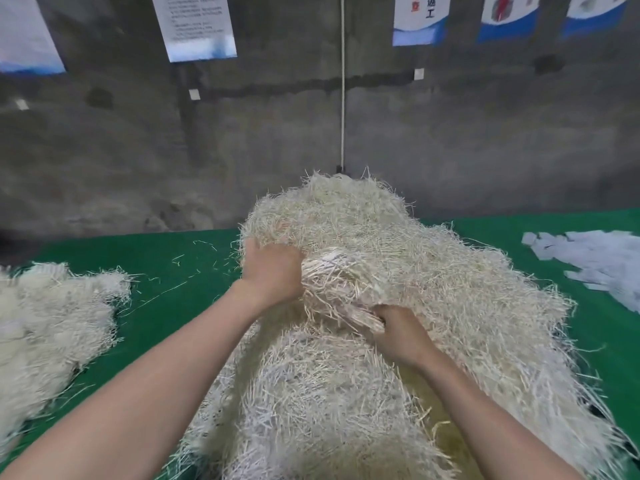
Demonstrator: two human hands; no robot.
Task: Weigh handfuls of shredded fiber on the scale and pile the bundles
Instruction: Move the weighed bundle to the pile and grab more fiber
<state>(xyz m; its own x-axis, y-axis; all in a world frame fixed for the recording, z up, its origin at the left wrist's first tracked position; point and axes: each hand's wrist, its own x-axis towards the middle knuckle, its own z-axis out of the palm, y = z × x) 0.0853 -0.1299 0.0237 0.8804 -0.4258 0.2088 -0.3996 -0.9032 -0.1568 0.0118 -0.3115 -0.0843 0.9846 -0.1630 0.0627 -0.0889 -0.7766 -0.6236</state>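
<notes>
A green tabletop (173, 282) meets a grey concrete wall (450, 140) (posters (194, 26) hang above); the left hand (272, 271) and right hand (398, 336) each grip shredded fiber (346, 220).

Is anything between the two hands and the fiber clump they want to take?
Nothing visible. The left hand and the right hand both grip the clump on top of the big heap. No scale is in view.
</notes>
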